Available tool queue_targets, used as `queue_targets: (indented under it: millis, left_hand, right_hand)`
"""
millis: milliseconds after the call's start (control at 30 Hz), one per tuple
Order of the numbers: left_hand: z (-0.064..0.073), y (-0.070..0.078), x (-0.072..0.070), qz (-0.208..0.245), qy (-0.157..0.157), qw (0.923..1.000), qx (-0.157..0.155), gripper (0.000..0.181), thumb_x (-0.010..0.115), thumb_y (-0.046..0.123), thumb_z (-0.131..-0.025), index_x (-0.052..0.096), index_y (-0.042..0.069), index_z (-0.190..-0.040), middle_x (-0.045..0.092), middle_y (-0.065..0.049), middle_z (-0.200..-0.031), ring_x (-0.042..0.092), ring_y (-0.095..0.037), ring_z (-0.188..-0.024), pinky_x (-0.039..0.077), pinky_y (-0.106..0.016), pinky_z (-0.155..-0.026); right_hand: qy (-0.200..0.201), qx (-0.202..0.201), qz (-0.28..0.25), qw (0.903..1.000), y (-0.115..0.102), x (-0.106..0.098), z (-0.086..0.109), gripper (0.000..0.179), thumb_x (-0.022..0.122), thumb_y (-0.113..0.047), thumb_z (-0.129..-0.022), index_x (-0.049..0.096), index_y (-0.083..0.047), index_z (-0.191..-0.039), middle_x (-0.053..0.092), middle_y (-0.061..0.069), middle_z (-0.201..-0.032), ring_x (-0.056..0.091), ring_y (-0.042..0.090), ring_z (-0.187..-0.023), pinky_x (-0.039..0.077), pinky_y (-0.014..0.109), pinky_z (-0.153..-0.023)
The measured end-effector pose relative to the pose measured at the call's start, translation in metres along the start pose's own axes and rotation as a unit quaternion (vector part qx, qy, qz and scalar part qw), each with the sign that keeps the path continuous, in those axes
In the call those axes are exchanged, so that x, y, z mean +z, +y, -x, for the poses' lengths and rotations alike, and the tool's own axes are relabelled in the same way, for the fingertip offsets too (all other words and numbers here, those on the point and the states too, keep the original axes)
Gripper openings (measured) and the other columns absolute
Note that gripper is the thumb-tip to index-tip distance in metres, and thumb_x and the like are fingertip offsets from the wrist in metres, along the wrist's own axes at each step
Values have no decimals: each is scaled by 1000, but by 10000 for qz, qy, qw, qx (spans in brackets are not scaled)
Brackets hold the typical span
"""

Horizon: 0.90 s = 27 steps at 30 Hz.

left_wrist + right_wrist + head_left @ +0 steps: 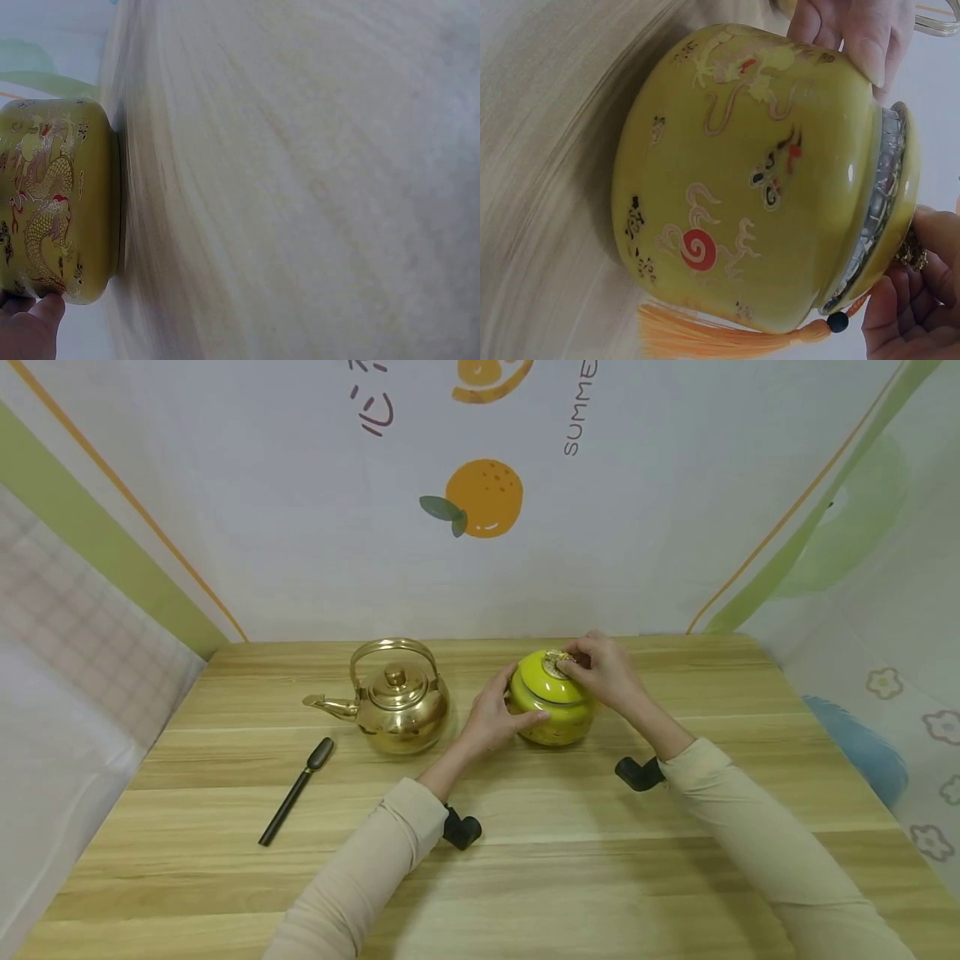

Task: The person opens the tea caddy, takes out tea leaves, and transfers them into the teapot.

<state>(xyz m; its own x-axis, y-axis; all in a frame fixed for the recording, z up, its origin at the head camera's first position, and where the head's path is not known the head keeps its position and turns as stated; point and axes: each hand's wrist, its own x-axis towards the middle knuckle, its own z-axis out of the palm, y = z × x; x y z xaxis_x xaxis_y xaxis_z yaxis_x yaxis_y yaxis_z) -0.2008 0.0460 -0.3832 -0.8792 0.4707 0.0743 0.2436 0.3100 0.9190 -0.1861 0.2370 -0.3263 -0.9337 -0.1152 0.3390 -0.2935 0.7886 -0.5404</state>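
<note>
A yellow lidded jar (pixel 557 729) with a dragon pattern stands upright on the wooden table. My left hand (pixel 491 714) holds its left side, thumb across the front and fingers around behind. With thumb and fingers, my right hand (pixel 609 670) pinches the gold knob (pixel 911 253) on the jar's lid (pixel 536 677). A clear or silvery band (pixel 876 184) shows between lid and body in the right wrist view, so the lid sits slightly raised. An orange tassel (pixel 727 335) with a black bead hangs beside the jar.
Left of the jar stands a gold kettle (pixel 405 718), its handle up and spout pointing left. Nearer the left edge lies a black scoop (pixel 298 792). A printed cloth (pixel 480 585) hangs behind the table (pixel 540 893).
</note>
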Motion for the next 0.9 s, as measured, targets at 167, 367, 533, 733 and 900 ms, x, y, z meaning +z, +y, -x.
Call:
queue_targets:
  millis: [167, 367, 533, 733, 900]
  left_hand:
    - [0, 0, 0, 44, -16, 10000, 8, 90, 77, 25, -79, 23, 4, -148, 33, -11, -149, 34, -22, -136, 33, -35, -110]
    - [0, 0, 0, 46, 17, 10000, -7, 91, 78, 24, -78, 23, 5, -148, 34, -11, -149, 35, -22, -135, 34, -36, -109]
    - [0, 0, 0, 70, 35, 10000, -17, 91, 78, 23, -78, 23, 5, -148, 34, -11, -149, 36, -23, -135, 34, -36, -109]
    - [0, 0, 1, 68, 21, 10000, -60, 91, 78, 25, -78, 23, 5, -148, 34, -11, -149, 36, -22, -134, 35, -35, -109]
    - [0, 0, 1, 61, 19, 10000, -20, 91, 78, 25, -78, 23, 5, -148, 35, -11, -149, 36, -22, -135, 34, -35, -109]
  right_hand:
    - [26, -37, 65, 10000, 1, 1, 0, 20, 69, -7, -85, 69, 8, -97, 57, 16, -82, 52, 24, -74, 45, 30, -64]
    - [183, -125, 138, 9997, 4, 3, 0, 20, 71, -7, -83, 69, 8, -96, 58, 16, -80, 52, 24, -72, 43, 29, -63]
    - [231, -86, 77, 9997, 6, 5, 1, 24, 73, -10, -82, 69, 7, -98, 59, 16, -81, 51, 23, -72, 42, 29, -62]
    - [295, -45, 74, 9995, 6, 6, 2, 28, 75, -12, -80, 69, 5, -101, 58, 14, -80, 49, 22, -71, 40, 28, -61]
    - [313, -48, 66, 9995, 5, 6, 3, 27, 75, -12, -80, 70, 5, -100, 57, 13, -78, 47, 21, -70, 38, 27, -61]
